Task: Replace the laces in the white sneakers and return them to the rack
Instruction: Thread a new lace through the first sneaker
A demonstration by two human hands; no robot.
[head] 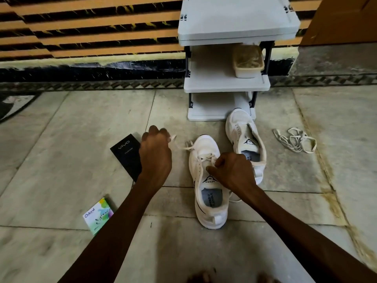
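A pale stone-tiled floor runs up to a wall banded in orange and black, with a dark patterned border strip at its foot; at the 9 o'clock edge lies the corner of a dark mat; at 7 o'clock sits one small Odonil box, and just beyond it, toward centre, one black vivo box, partly covered by the left forearm. The left hand is closed into a loose fist, pulling taut one end of a white lace threaded through the near sneaker; the right hand, fingers curled, pinches the lace at the eyelets above the tongue. Two white sneakers stand on the floor at centre, toes toward the wall; the second sneaker, at 1 o'clock of the first, has bare eyelets and its toe touches the rack's lowest shelf. The grey three-tier rack rises at 12 o'clock against the wall; its middle shelf carries one lidded translucent container holding pale tangled contents that cannot be made out. At 3 o'clock one loose heap of off-white laces lies on the tiles, well apart from the shoes.
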